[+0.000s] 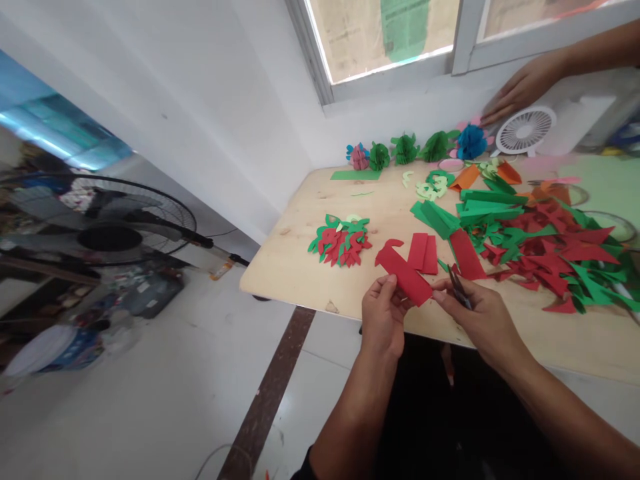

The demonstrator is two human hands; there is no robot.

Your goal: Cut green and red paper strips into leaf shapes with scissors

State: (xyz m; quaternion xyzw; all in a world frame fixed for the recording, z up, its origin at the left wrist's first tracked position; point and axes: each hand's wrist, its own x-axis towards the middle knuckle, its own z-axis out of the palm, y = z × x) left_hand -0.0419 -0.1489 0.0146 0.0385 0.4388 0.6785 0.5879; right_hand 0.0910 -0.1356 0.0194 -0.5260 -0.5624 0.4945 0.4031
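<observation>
My left hand (385, 310) pinches the long edge of a folded red paper strip (407, 277) just above the table's front edge. With thumb and fingertip, my right hand (483, 320) touches the strip's lower right corner, and dark scissors (457, 288) are tucked in its fingers, blades pointing up. Their handles are mostly hidden. Beyond the strip lie a curved red paper piece (394, 244) and folded red strips (424, 253). To the left is a pile of red and green cut paper shapes (340, 241).
Red and green scraps (560, 257) cover the table's right side, near green paper strips (487, 205). Honeycomb paper figures (405, 150) line the wall beside a small white fan (526, 131). Another person's hand (525, 87) reaches in there. A large fan (110, 230) stands left.
</observation>
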